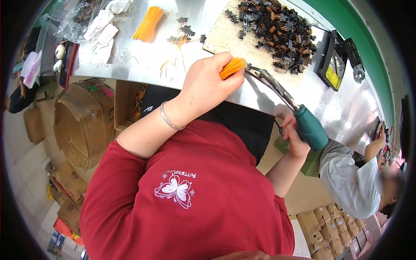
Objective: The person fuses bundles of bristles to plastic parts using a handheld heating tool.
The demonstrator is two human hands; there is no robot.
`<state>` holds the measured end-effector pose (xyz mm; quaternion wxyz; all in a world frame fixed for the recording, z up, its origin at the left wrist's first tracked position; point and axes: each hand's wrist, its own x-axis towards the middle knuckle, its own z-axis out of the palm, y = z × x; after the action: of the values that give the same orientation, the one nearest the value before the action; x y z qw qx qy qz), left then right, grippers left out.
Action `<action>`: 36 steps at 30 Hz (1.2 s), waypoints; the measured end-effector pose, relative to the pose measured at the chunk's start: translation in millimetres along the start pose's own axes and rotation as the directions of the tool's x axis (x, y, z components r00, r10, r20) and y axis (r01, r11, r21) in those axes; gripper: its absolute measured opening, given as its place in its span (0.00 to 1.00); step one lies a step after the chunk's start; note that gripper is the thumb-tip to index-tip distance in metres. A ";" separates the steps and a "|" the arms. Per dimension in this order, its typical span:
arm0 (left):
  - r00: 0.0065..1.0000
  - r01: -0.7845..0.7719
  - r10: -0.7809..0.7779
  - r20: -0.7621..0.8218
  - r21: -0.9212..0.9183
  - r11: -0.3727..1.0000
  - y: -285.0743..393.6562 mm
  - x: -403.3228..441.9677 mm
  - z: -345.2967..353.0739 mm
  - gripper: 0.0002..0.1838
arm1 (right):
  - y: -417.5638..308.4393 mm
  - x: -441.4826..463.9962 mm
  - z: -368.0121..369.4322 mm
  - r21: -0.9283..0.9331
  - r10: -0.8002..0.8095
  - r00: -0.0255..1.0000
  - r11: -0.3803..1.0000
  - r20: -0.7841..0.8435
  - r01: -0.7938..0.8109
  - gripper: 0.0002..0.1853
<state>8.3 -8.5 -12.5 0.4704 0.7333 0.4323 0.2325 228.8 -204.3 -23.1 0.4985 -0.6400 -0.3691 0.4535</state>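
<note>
My left hand (208, 86) is closed round a bundle of thin orange wires (234, 68), above the front edge of the metal table. Just right of the bundle is the end of a curved, dark metal tool (273, 84) with a thick green sleeve (310, 128). My right hand (297, 138) is at the left side of this sleeve, fingers curled, with a small dark piece at the fingertips that is too small to name. Past my left hand, loose orange wires with black connectors (187, 30) and another orange bundle (148, 24) lie on the table.
A board (221, 37) bears a heap of black and copper-coloured parts (281, 37). A black tray with a yellow sponge (333, 69) stands at the right. White tissues (102, 30) lie at the left. Cardboard boxes (84, 123) stand below. A co-worker (351, 180) is at the right.
</note>
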 end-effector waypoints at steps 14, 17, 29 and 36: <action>1.000 -0.013 0.013 -0.009 0.017 1.000 1.6 0.3 -1.2 0.10 | -4.4 4.8 12.5 0.197 -0.161 0.975 0.962 -0.153 0.189 0.09; 1.000 -0.028 0.028 0.011 0.005 1.000 -0.4 -0.8 -3.7 0.11 | -6.0 7.1 15.0 0.232 -0.158 0.971 0.953 -0.177 0.197 0.11; 0.954 0.180 -0.087 0.285 -0.320 0.930 5.5 1.9 -32.1 0.07 | -13.5 8.7 11.7 0.303 -0.025 0.993 0.951 -0.116 0.059 0.02; 0.966 0.007 0.056 0.253 -0.242 0.970 -13.0 -0.2 -28.9 0.07 | -15.7 14.1 1.2 0.368 0.036 0.999 0.930 -0.036 -0.020 0.02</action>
<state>-18.8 7.8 -11.1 0.6054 0.7000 0.3269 0.1916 231.8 -187.3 -10.9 0.6105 -0.5501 -0.2578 0.5081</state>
